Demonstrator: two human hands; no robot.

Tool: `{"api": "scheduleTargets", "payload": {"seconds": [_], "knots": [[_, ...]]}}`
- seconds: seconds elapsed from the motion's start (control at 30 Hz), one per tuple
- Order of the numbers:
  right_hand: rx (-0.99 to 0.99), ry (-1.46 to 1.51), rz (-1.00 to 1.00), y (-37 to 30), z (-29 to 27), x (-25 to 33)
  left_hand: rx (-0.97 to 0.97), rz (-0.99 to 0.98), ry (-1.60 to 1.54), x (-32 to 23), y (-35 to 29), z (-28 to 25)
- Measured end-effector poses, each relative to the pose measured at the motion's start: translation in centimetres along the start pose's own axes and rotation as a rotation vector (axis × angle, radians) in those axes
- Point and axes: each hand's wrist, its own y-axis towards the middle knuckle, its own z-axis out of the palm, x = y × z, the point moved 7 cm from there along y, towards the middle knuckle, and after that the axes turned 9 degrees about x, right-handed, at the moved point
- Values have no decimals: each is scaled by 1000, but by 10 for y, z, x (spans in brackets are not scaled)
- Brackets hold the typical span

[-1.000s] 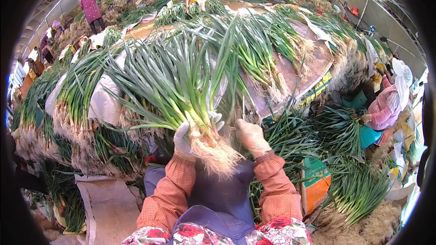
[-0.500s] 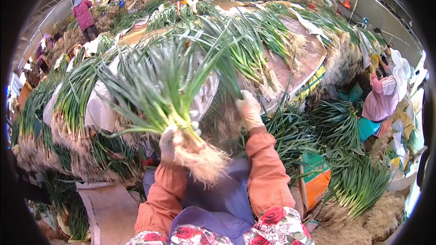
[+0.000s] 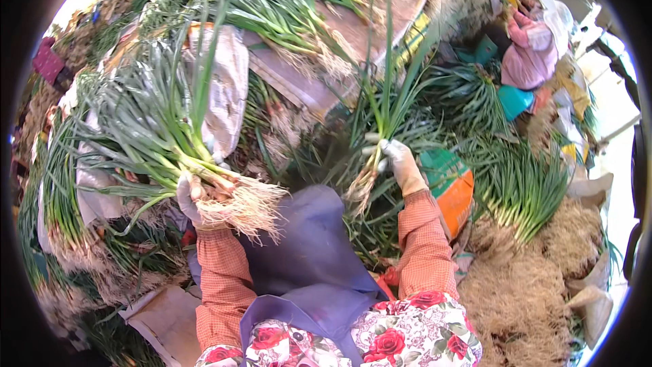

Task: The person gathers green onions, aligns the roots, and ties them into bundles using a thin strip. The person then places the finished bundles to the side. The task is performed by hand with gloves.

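Note:
In a light glove, my left hand (image 3: 187, 202) is closed around a thick bunch of green onions (image 3: 153, 112). The leaves fan up and left, and the pale roots hang over the dark apron (image 3: 309, 231). My right hand (image 3: 403, 168), also gloved, grips a smaller bunch of green onions (image 3: 384, 115) low on the stems. Its leaves point up and its brownish roots hang down to the left. The two bunches are apart. Below the right hand lie loose green onion leaves (image 3: 380, 231).
Ahead stands a surface (image 3: 285, 71) with green onions lying across it. A green-and-orange bag (image 3: 448, 183) is beside my right forearm. Farther right are a tied-looking pile of green onions (image 3: 523, 187) and a heap of roots (image 3: 506, 299). A person in pink (image 3: 530, 54) sits at upper right.
The view has turned down and to the right. My right hand, which was reaching at the pile's edge, now holds up a small bunch. My left hand still holds the big bunch, now farther left.

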Motion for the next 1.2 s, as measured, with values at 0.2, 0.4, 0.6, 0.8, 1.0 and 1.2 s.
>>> {"api": "scheduleTargets", "payload": {"seconds": [0.2,0.4,0.6,0.8,1.0,1.2], "knots": [[-182,-103,202,-35,-69,-68,16,-93,0,-6,-7,-14],[-328,-1210,481,-65,-124,-63,-11,-184,-9,9,-4,4],[-316,-484,223,-54,-62,-40,57,-185,-53,5,-9,-11],[-157,-1141,486,-35,-16,-111,-7,-119,-53,9,-4,11],[-454,-20,-126,-67,-73,-141,-36,-157,22,3,-11,-3],[-205,-214,451,-94,-91,-167,-73,-111,15,-4,-18,-23]]}}
